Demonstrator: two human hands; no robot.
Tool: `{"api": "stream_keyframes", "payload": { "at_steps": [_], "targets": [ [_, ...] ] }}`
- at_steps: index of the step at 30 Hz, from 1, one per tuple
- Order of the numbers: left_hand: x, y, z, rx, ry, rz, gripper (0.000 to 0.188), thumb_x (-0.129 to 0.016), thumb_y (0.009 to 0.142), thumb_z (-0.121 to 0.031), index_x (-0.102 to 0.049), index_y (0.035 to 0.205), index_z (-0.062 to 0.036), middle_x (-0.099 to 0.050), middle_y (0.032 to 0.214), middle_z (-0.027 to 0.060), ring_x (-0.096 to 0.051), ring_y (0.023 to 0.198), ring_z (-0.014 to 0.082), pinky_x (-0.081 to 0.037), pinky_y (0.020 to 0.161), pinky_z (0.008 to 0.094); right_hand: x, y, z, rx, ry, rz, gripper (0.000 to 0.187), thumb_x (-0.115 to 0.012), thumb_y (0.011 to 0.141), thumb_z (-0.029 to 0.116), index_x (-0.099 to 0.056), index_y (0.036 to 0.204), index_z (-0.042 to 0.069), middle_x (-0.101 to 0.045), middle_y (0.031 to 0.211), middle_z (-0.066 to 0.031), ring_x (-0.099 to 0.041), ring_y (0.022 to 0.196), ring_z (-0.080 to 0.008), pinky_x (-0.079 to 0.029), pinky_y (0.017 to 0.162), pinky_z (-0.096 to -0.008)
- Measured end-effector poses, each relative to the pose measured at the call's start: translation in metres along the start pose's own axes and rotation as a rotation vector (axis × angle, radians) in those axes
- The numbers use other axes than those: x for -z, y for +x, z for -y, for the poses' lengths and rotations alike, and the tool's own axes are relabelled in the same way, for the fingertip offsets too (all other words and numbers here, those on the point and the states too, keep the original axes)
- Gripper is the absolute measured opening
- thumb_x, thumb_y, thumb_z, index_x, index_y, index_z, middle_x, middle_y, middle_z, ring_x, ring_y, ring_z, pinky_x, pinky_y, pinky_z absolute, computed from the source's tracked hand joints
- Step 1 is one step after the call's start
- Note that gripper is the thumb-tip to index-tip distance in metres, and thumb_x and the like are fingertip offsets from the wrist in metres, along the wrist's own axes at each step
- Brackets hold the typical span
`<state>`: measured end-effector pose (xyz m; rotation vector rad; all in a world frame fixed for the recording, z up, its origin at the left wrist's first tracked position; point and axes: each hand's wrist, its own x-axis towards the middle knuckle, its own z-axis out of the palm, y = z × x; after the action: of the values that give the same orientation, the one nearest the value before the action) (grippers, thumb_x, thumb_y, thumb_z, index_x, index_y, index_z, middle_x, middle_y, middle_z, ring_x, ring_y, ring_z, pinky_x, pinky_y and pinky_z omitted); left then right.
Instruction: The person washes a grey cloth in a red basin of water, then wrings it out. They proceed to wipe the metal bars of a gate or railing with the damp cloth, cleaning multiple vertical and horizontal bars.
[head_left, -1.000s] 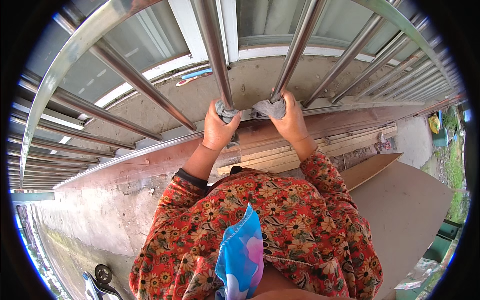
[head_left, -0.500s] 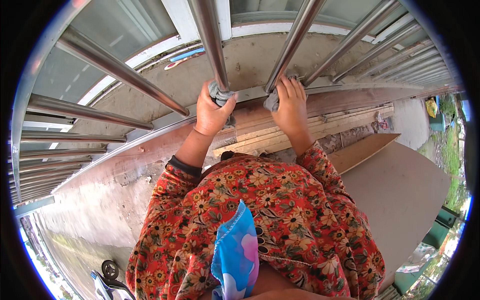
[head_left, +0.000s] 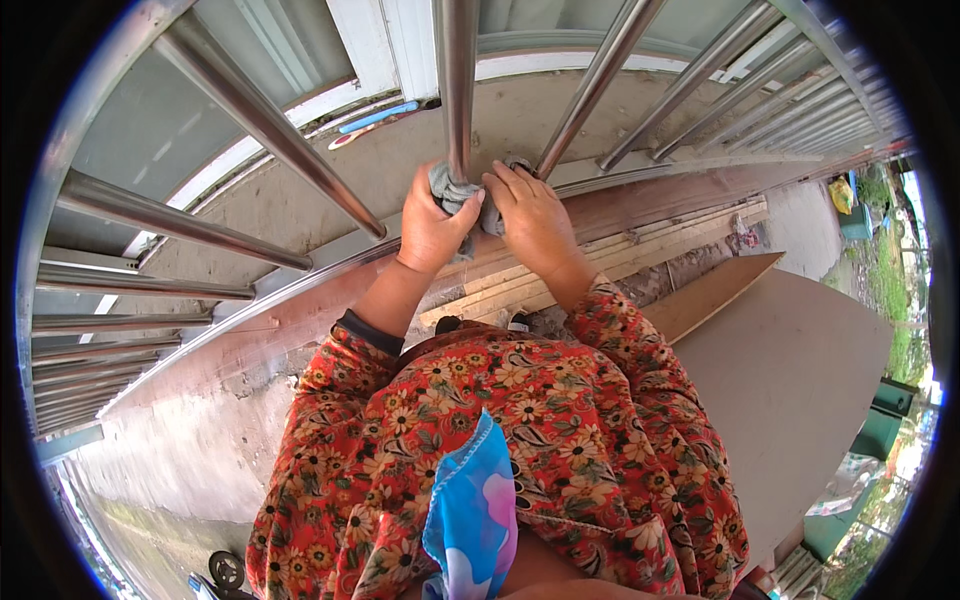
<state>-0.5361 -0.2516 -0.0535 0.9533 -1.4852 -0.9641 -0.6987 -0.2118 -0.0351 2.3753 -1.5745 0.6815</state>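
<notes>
My left hand point(head_left: 428, 228) is closed on a crumpled grey cloth point(head_left: 452, 189), wrapped round the foot of a shiny metal bar point(head_left: 456, 90). Just right of it, my right hand point(head_left: 538, 226) presses a darker grey cloth point(head_left: 490, 216) against the bottom rail point(head_left: 598, 184), between that bar and the neighbouring bar point(head_left: 600, 85). The two hands are close together, the right one's fingers bent over its cloth. Whether the two cloths are joined behind the hands is hidden.
More metal bars point(head_left: 270, 115) run along both sides. Behind them, a blue-handled brush point(head_left: 378, 117) lies on the ledge point(head_left: 530, 110) below the windows. Long wooden planks point(head_left: 620, 245), a brown board point(head_left: 725, 295) and a large grey panel point(head_left: 790, 370) lie below on the right.
My right hand has slid left along the rail with its cloth, away from the right bar and toward my left hand. My left hand stays at the same bar's foot. The view has shifted slightly.
</notes>
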Motion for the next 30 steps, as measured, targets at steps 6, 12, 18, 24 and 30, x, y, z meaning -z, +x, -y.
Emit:
{"api": "stream_keyframes", "payload": {
  "at_steps": [6, 12, 18, 24, 30],
  "targets": [
    [0.001, 0.000, 0.007, -0.061, -0.029, 0.022, 0.047, -0.078, 0.077, -0.011, -0.052, 0.114, 0.0009, -0.063, 0.093, 0.0109, -0.060, 0.083, 0.0180, -0.050, 0.076, 0.0311, -0.007, -0.020, 0.009, -0.201, 0.072, -0.042, 0.048, -0.060, 0.076, 0.000, -0.055, 0.123, 0.002, -0.057, 0.128, -0.0150, -0.054, 0.116, -0.0345, -0.044, 0.098, -0.0422],
    [0.002, 0.000, 0.012, -0.068, 0.072, 0.023, 0.046, -0.077, 0.077, -0.014, -0.053, 0.114, 0.0000, -0.062, 0.091, 0.0111, -0.060, 0.084, 0.0195, -0.050, 0.077, 0.0328, 0.026, -0.050, -0.008, -0.502, 0.472, -0.164, 0.051, -0.062, 0.073, -0.009, -0.056, 0.121, 0.005, -0.061, 0.120, -0.0123, -0.058, 0.111, -0.0292, -0.047, 0.094, -0.0366],
    [0.000, 0.000, 0.013, -0.078, 0.052, 0.003, 0.044, -0.076, 0.078, -0.012, -0.053, 0.113, -0.0007, -0.062, 0.091, 0.0097, -0.060, 0.083, 0.0178, -0.050, 0.078, 0.0321, 0.101, -0.010, -0.063, -0.511, 1.181, -0.904, 0.060, -0.057, 0.078, -0.012, -0.044, 0.134, 0.004, -0.056, 0.124, -0.0097, -0.059, 0.107, -0.0188, -0.045, 0.096, -0.0308],
    [-0.004, 0.001, 0.012, -0.064, 0.031, -0.024, 0.041, -0.076, 0.078, -0.011, -0.053, 0.110, -0.0010, -0.062, 0.089, 0.0082, -0.059, 0.080, 0.0165, -0.050, 0.076, 0.0315, 0.174, 0.095, -0.109, -0.437, 0.431, -0.858, 0.057, -0.072, 0.074, 0.004, -0.048, 0.126, 0.000, -0.063, 0.110, -0.0123, -0.064, 0.097, -0.0194, -0.049, 0.086, -0.0299],
    [-0.007, -0.003, 0.008, -0.057, 0.077, -0.093, 0.037, -0.075, 0.078, -0.010, -0.054, 0.107, -0.0012, -0.061, 0.085, 0.0072, -0.057, 0.076, 0.0149, -0.049, 0.073, 0.0299, 0.105, 0.064, -0.125, -0.371, 0.568, -0.781, 0.041, -0.072, 0.070, 0.002, -0.058, 0.109, 0.001, -0.068, 0.093, -0.0084, -0.066, 0.086, -0.0166, -0.052, 0.079, -0.0305]
  ]
}}
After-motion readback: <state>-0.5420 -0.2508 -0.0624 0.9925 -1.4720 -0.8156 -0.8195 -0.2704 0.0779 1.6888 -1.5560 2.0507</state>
